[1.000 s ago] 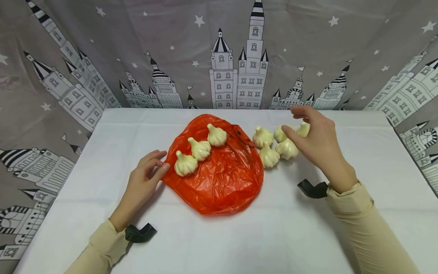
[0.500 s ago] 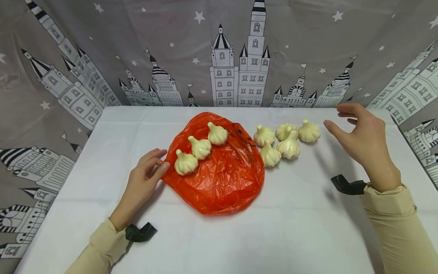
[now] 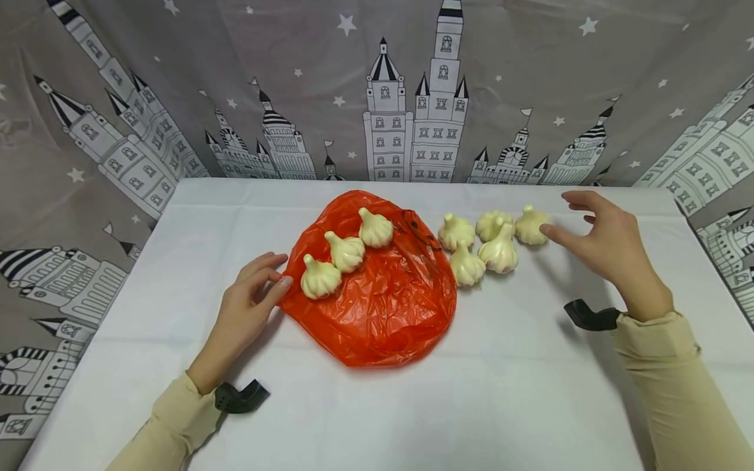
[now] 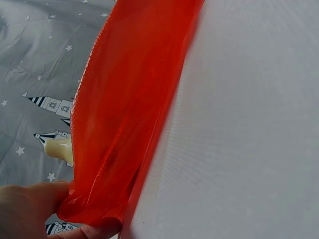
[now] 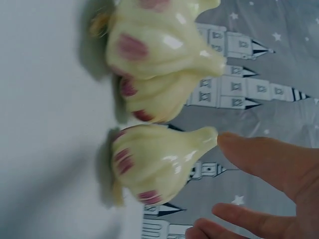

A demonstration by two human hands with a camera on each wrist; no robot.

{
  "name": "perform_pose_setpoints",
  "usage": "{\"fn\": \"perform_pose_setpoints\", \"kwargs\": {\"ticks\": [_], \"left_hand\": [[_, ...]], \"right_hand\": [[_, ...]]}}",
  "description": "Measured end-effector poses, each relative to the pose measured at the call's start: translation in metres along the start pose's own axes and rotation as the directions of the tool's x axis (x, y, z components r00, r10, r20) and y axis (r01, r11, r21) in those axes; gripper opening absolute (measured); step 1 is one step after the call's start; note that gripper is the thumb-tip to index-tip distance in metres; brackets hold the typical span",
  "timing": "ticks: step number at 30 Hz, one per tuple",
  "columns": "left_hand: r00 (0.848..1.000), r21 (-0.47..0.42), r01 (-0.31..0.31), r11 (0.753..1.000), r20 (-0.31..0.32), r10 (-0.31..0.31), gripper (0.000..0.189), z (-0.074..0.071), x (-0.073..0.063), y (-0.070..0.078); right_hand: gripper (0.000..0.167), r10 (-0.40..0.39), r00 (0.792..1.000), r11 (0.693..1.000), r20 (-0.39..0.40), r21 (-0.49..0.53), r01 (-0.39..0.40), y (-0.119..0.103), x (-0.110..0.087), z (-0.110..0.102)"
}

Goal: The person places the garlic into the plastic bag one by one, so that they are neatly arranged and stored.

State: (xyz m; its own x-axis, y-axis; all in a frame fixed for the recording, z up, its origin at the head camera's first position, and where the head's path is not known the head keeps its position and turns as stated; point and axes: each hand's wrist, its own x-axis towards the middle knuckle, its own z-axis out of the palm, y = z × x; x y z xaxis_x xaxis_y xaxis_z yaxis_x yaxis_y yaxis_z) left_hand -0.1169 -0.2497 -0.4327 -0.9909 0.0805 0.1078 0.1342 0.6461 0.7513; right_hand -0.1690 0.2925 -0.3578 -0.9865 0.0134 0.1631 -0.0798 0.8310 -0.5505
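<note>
In the head view a red plastic bag (image 3: 389, 314) lies on the white table, a dark print near its upper right edge. My left hand (image 3: 247, 301) pinches the bag's left edge; the left wrist view shows red plastic (image 4: 129, 99) between thumb and finger. Three garlic bulbs (image 3: 346, 252) rest on the bag in a slanting row. To the right, my right hand (image 3: 609, 245) holds nothing, thumb and fingers spread beside the rightmost garlic bulb (image 3: 531, 226). In the right wrist view the thumb is close to that bulb's stem (image 5: 204, 139); contact is unclear.
Several more garlic bulbs (image 3: 499, 248) cluster between the bag and the rightmost bulb. A grey curtain (image 3: 235, 39) printed with castles and stars hangs behind the white tablecloth (image 3: 377, 418). Black wrist pieces (image 3: 592, 315) sit at both cuffs.
My right hand moved right from above the garlic cluster, then came back slightly left toward the rightmost bulb. The left hand, bag and garlic have stayed put.
</note>
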Motion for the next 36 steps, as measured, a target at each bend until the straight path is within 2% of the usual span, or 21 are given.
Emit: {"fn": "perform_pose_setpoints", "kwargs": {"ticks": [5, 9, 17, 25, 36], "left_hand": [[1.000, 0.004, 0.003, 1.000, -0.004, -0.003, 0.025, -0.001, -0.001, -0.001], [1.000, -0.005, -0.006, 1.000, -0.010, 0.006, 0.025, -0.001, -0.001, -0.002], [1.000, -0.015, -0.015, 1.000, -0.015, 0.015, 0.024, -0.001, -0.001, -0.001], [1.000, -0.015, -0.024, 1.000, -0.016, 0.024, 0.024, 0.000, 0.000, -0.001], [1.000, -0.009, -0.016, 1.000, -0.015, 0.016, 0.023, 0.000, 0.000, -0.001]], "right_hand": [[0.070, 0.016, 0.997, 1.000, 0.079, -0.022, -0.015, 0.009, 0.004, 0.008], [0.069, 0.001, 0.995, 1.000, 0.099, -0.004, 0.000, 0.014, 0.006, 0.016], [0.066, -0.098, 0.991, 0.992, 0.089, 0.092, 0.090, 0.020, 0.006, 0.032], [0.063, -0.073, 0.995, 0.994, 0.065, 0.081, 0.068, 0.019, 0.004, 0.036], [0.062, -0.096, 0.995, 0.994, 0.014, 0.053, 0.096, 0.019, 0.006, 0.034]]}}
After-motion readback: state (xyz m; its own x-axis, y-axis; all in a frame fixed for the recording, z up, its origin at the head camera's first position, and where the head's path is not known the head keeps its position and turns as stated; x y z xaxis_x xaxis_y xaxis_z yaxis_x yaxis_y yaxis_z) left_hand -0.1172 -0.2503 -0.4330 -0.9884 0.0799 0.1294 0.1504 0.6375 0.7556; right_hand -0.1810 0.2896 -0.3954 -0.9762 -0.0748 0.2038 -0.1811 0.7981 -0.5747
